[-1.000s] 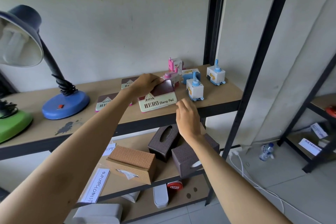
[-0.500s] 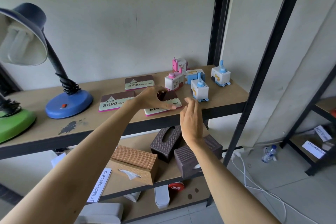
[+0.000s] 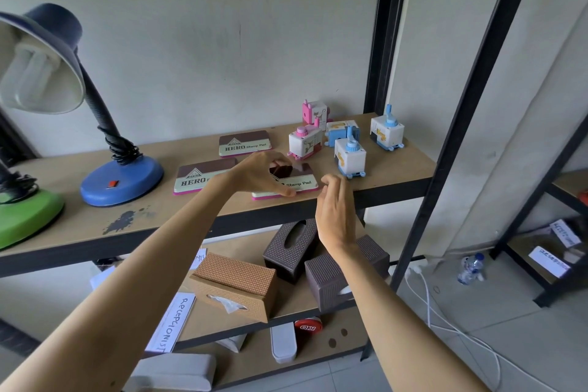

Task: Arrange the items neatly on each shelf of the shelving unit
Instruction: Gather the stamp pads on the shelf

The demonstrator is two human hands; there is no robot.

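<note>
Here, at the top shelf (image 3: 397, 173) of a black-framed shelving unit (image 3: 458, 111), a person is midway through squaring up a row of stamp pads; the left hand (image 3: 257, 173) lies over the nearest stamp pad (image 3: 299, 183), thumb along its front edge and fingers curled over its back edge, so its grip holds the tin as it rests flat near the shelf's front edge; the right hand (image 3: 334, 216) hovers just off the tin's right end, fingers loosely bent, its grip holding nothing; whether the fingertips touch the tin cannot be told. Two more stamp pads sit on the same shelf, the second stamp pad (image 3: 200, 177) to the left and partly behind the left forearm, the third stamp pad (image 3: 245, 143) further back towards the wall. Five small pencil sharpeners (image 3: 350, 156) stand bunched at the shelf's right end, one lying on its side; a blue desk lamp (image 3: 121, 180) and a green lamp base (image 3: 25, 216) occupy the left end.

The step in hand appears to be setting this tin in line with its neighbours; the next move likely calls for nudging it parallel to the front edge and letting go, then turning to the sharpeners; the tissue boxes (image 3: 235, 283) on the shelf below lie askew and seem untended yet.
</note>
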